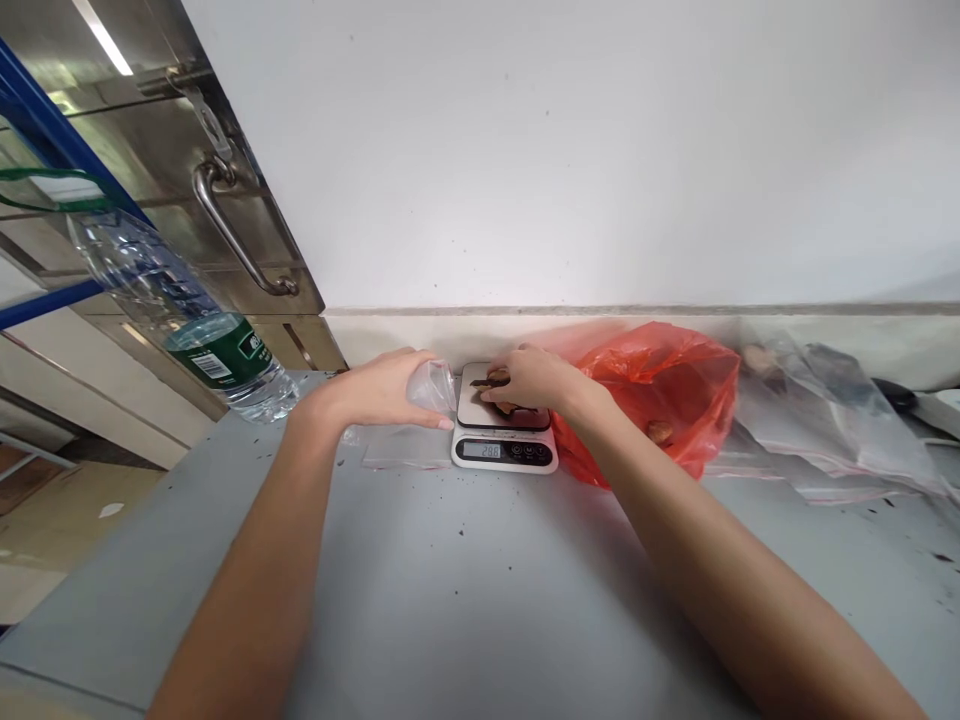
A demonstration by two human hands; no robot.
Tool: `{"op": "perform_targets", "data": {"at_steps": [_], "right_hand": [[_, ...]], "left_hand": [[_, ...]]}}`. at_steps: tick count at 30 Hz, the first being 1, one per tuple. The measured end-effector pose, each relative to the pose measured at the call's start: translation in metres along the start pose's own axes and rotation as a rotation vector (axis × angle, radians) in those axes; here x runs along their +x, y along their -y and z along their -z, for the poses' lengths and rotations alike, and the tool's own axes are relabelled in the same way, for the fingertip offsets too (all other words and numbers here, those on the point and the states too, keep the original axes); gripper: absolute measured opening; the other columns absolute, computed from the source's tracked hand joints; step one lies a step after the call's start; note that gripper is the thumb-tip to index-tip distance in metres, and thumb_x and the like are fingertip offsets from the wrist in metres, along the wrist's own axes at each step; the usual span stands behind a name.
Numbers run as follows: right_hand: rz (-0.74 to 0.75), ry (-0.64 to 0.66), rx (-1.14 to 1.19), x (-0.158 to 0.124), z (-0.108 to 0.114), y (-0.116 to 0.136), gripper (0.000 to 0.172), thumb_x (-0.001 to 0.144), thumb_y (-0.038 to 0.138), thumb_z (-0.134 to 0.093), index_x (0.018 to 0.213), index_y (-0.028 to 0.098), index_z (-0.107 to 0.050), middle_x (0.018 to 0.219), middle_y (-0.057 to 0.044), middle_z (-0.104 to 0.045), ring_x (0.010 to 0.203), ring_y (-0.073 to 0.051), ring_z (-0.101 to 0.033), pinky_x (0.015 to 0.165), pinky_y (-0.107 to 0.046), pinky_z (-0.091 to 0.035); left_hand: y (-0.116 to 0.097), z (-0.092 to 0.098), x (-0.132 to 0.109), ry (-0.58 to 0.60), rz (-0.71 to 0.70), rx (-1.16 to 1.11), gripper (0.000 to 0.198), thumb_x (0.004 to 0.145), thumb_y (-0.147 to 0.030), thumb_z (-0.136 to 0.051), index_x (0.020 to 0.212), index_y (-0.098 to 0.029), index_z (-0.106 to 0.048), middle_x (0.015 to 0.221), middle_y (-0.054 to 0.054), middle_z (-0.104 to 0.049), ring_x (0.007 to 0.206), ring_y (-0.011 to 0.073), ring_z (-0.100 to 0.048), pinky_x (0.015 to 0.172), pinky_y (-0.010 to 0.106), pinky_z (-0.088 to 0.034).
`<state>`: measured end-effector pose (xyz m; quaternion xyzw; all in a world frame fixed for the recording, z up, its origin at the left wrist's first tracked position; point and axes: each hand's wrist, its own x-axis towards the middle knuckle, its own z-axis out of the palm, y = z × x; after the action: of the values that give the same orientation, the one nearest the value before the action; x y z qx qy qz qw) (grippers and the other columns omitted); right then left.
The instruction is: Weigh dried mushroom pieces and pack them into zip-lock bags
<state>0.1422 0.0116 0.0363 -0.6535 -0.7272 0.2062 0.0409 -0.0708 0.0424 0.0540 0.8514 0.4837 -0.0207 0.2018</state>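
Observation:
A small digital kitchen scale (504,449) stands against the wall, its display lit with digits that look like 288. Brown, dried-looking pieces (501,395) lie on its plate, their exact kind unclear. My right hand (536,378) reaches down onto them, fingers closed around some, partly hiding them. To the left of the scale, my left hand (382,388) has thumb and fingers curved around a clear plastic zip bag (433,388), holding it with its mouth spread. Another flat clear zip bag (401,450) lies beneath that hand.
Right of the scale sits an open red plastic bag (652,390) with a brown piece (660,432) inside. Several clear zip bags (817,430) lie farther right. A large water bottle (217,340) stands at the left table edge, near a metal door handle (240,240). Dark crumbs dot the grey table (450,640).

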Motion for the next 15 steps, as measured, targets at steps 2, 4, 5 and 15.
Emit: {"op": "perform_targets", "data": {"at_steps": [2,4,5,15], "right_hand": [[0.003,0.002,0.027,-0.001,0.001,0.0,0.011,0.088,0.03,-0.065,0.088,0.023,-0.075,0.08,-0.006,-0.074,0.083,-0.023,-0.068,0.066,-0.029,-0.047],[-0.003,0.004,0.057,-0.004,0.002,0.0,0.009,0.088,0.024,-0.065,0.084,0.022,-0.073,0.074,-0.005,-0.072,0.076,-0.021,-0.066,0.062,-0.028,-0.045],[-0.009,0.005,0.072,-0.005,0.002,0.001,0.01,0.087,0.02,-0.064,0.082,0.022,-0.072,0.072,-0.004,-0.071,0.072,-0.02,-0.065,0.06,-0.028,-0.044],[-0.043,-0.021,0.187,-0.009,0.003,-0.002,0.022,0.082,0.003,-0.057,0.07,0.021,-0.064,0.066,0.0,-0.066,0.06,-0.013,-0.055,0.057,-0.025,-0.041]], "left_hand": [[-0.001,-0.001,0.001,-0.001,-0.003,0.006,0.083,0.071,-0.068,-0.074,0.142,-0.027,-0.057,0.151,0.01,-0.06,0.134,0.0373,-0.057,0.105,0.042,-0.049],[0.0,-0.002,0.002,0.001,0.0,0.011,0.083,0.072,-0.068,-0.073,0.142,-0.027,-0.057,0.151,0.01,-0.06,0.134,0.0371,-0.058,0.105,0.043,-0.049],[0.0,-0.003,0.003,0.005,0.004,0.012,0.084,0.072,-0.069,-0.073,0.142,-0.027,-0.056,0.151,0.011,-0.06,0.134,0.0372,-0.058,0.105,0.043,-0.049],[0.003,-0.013,0.012,0.051,-0.034,-0.022,0.084,0.073,-0.07,-0.073,0.143,-0.027,-0.056,0.153,0.01,-0.059,0.136,0.0362,-0.056,0.107,0.042,-0.047]]}}
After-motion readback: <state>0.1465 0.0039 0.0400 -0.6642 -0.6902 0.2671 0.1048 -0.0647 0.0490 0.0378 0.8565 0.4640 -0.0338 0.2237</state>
